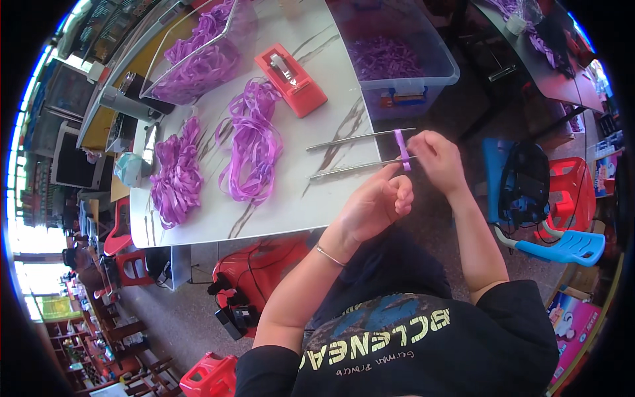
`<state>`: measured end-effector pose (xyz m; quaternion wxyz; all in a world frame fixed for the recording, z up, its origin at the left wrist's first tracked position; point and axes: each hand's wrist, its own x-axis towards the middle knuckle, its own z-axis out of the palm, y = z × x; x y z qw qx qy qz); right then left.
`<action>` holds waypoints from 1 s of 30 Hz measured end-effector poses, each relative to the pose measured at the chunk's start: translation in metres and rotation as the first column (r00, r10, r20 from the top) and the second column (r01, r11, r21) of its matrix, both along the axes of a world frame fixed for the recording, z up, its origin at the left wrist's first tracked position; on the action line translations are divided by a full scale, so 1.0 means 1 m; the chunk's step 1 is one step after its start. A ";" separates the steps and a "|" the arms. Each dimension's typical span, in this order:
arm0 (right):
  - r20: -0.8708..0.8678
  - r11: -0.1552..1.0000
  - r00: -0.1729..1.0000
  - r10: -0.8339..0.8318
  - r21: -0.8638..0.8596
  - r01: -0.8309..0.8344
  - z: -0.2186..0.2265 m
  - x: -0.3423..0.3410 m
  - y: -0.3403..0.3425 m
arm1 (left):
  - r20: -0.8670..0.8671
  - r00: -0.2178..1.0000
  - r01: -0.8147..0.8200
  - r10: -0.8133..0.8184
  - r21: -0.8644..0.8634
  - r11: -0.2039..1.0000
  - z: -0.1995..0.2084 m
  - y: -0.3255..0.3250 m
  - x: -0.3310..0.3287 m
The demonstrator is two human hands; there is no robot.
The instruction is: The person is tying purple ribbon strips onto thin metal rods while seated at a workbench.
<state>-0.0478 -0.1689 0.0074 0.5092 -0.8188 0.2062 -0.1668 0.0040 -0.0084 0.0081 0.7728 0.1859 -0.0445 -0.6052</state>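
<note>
Two thin metal rods point(357, 170) jut side by side over the right edge of the white marbled table. A narrow purple ribbon point(401, 147) loops around both of them near their right ends. My left hand point(377, 205) is just below the loop. Its index finger reaches up to the ribbon and the other fingers are loosely bent, with nothing seen in them. At the right ends of the rods, my right hand point(438, 159) has its fingers drawn together close against the ribbon. Slight blur hides what lies between those fingertips.
Two bundles of purple ribbon, one looped point(254, 149) and one gathered point(177, 173), lie on the table point(304, 221). Behind them are a red tape dispenser point(291, 81) and a clear bin of ribbon point(198, 63). Another plastic bin point(430, 73) with purple pieces stands beyond the table's right edge.
</note>
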 end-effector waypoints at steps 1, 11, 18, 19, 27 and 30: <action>-0.027 0.914 0.999 -0.036 -0.406 0.022 0.011 0.000 0.009 | 0.002 1.000 -0.003 0.003 0.001 1.000 -0.001 0.001 0.000; -0.172 0.987 0.984 -0.038 -0.163 0.010 0.003 0.005 -0.007 | 0.015 1.000 0.018 -0.018 -0.016 1.000 -0.001 0.000 0.001; -0.128 0.700 0.933 0.335 0.697 -0.156 -0.026 0.019 -0.038 | -0.005 1.000 0.003 -0.004 -0.011 1.000 0.001 0.002 0.001; -0.176 0.553 0.901 0.396 0.829 -0.081 -0.036 0.020 -0.042 | -0.004 1.000 0.007 -0.007 -0.012 1.000 0.001 0.001 0.000; -0.106 0.355 0.921 0.376 0.934 -0.038 -0.095 0.029 -0.008 | 0.007 1.000 -0.011 0.011 0.013 1.000 0.002 0.002 0.001; 0.103 0.166 0.932 0.346 0.972 -0.169 -0.104 0.023 -0.029 | 0.003 1.000 0.006 -0.006 -0.021 1.000 0.003 -0.002 -0.001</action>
